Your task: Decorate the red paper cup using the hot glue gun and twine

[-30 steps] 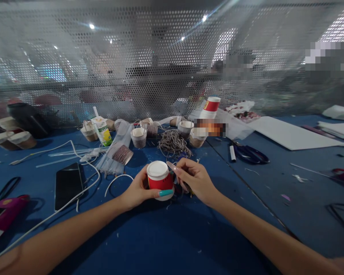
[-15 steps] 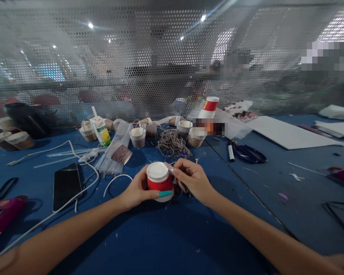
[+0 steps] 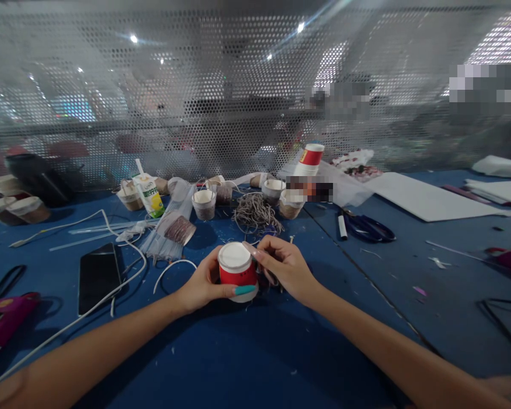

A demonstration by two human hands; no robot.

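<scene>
A red and white paper cup [image 3: 237,274] stands upside down on the blue table, its white base facing up. My left hand [image 3: 204,284] is wrapped round its left side, with the thumb and its long turquoise nail across the front. At the cup's right side, my right hand [image 3: 283,264] has curled fingers, and a fingertip touches the edge of the base. Whatever lies between those fingers is hidden; dark strands show just beneath them. Behind the cup rests a tangled heap of grey-brown cord [image 3: 255,213].
Several cord-wrapped cups [image 3: 204,204] stand behind, near a drink pouch [image 3: 150,194]. To the left lie a phone [image 3: 99,278], a white cable and a magenta glue gun [image 3: 11,318]. Scissors [image 3: 370,228], a marker [image 3: 343,226] and white sheets [image 3: 434,199] lie right. A perforated screen [image 3: 221,102] closes the back.
Both hands keep nearly the same place on the cup. The view has shifted very slightly; nothing else visibly differs.
</scene>
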